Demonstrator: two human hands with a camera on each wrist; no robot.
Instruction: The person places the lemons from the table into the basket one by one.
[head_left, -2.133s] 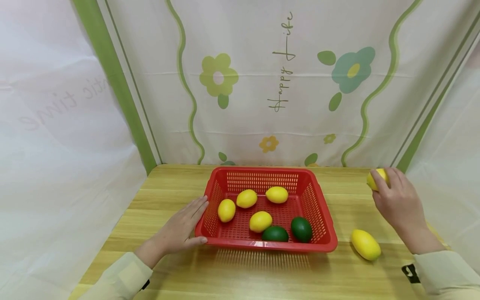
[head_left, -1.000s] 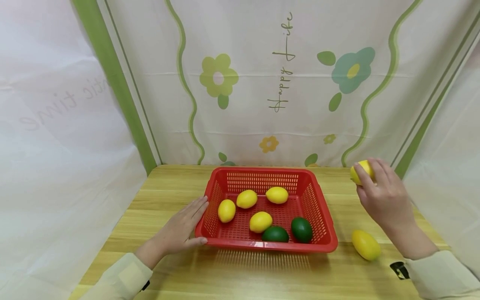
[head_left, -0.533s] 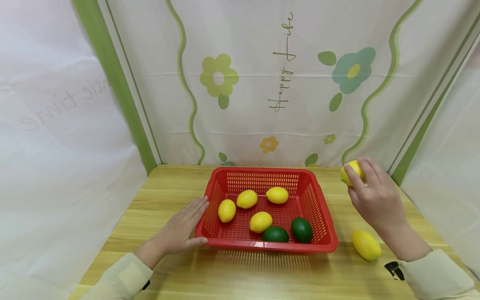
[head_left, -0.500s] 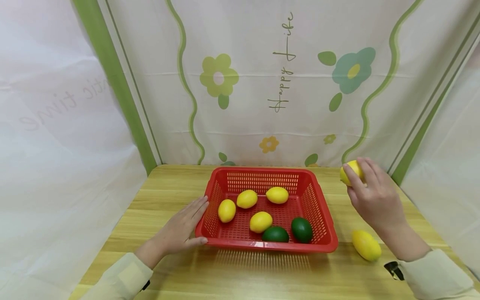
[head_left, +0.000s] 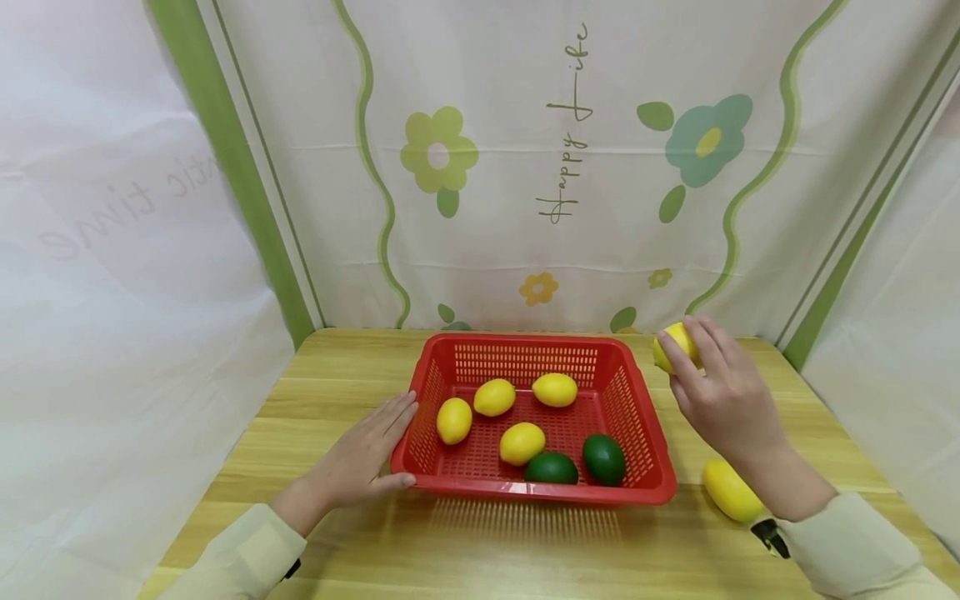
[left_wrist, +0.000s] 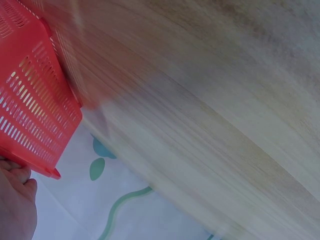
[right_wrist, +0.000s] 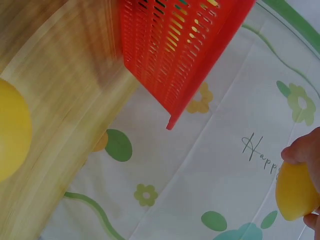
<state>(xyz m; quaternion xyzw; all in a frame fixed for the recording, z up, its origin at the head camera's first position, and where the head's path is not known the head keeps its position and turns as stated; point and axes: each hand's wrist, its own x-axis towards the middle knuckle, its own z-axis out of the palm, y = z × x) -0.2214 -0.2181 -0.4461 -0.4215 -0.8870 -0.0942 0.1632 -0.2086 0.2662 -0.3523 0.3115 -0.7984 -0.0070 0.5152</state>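
Observation:
My right hand [head_left: 723,400] holds a yellow lemon [head_left: 675,348] between thumb and fingers, raised off the table at the right of the red plastic basket [head_left: 652,442]. In the right wrist view the lemon [right_wrist: 295,192] shows at the right edge, under the fingers. My left hand [head_left: 356,458] rests with its fingers along the basket's left rim and its thumb at the front left corner. Inside the basket lie several lemons [head_left: 522,443] and two dark green fruits, one at the front wall [head_left: 551,468] and one to the right [head_left: 603,459].
A larger yellow fruit [head_left: 729,492] lies on the wooden table [head_left: 360,550] right of the basket, partly covered by my right forearm. A white curtain [head_left: 495,242] printed with flowers stands behind the table, and pale sheets hang at both sides.
My right hand has carried the lemon leftward, from the table's far right toward the basket's right rim. My left hand, the basket and its contents have stayed in place.

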